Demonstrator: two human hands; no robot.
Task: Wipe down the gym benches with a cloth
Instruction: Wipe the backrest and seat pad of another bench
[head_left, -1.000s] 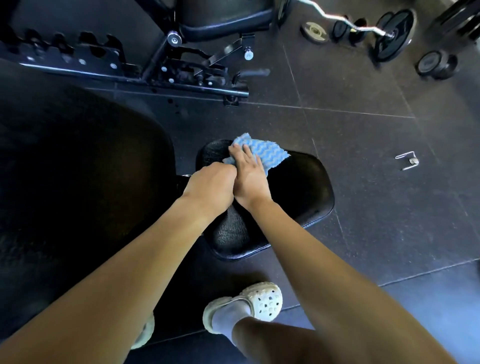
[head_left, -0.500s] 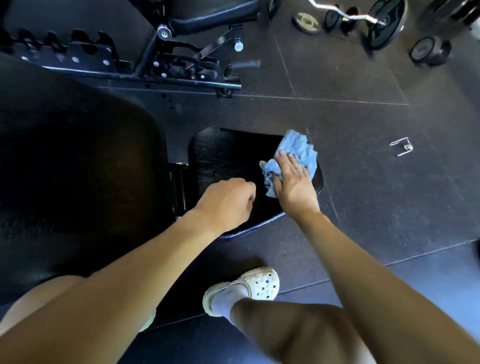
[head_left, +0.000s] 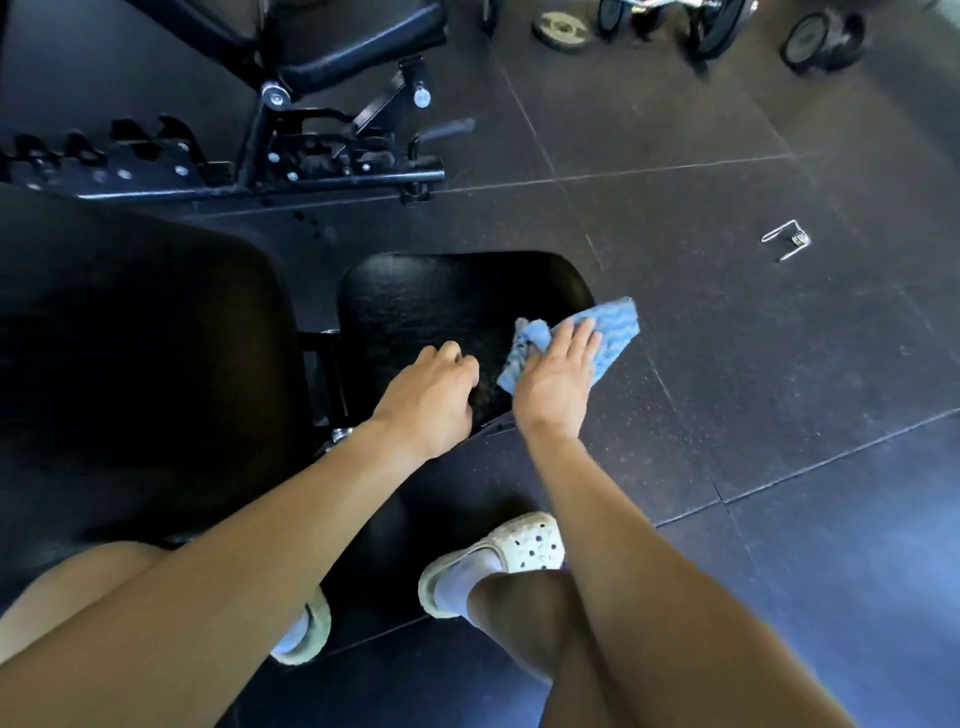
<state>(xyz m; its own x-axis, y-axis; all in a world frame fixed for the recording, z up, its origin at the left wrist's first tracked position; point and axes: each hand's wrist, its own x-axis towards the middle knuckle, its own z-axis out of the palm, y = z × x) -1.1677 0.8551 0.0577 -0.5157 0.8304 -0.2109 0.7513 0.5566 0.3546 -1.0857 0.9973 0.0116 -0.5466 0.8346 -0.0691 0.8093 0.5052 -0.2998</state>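
While right hand (head_left: 556, 384) presses cloth (head_left: 610, 332) flat-palmed at seat pad (head_left: 447, 301) right edge, unwiped pad lies leftward; left hand (head_left: 431, 400) curled loosely, empty, on pad's near edge.

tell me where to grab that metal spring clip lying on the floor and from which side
Take the spring clip by its two long wire handles, the looped end pointing left, and come straight down from above. It lies flat on the floor mat with open space all around. The coil at its right end looks too small and rounded to pinch well.
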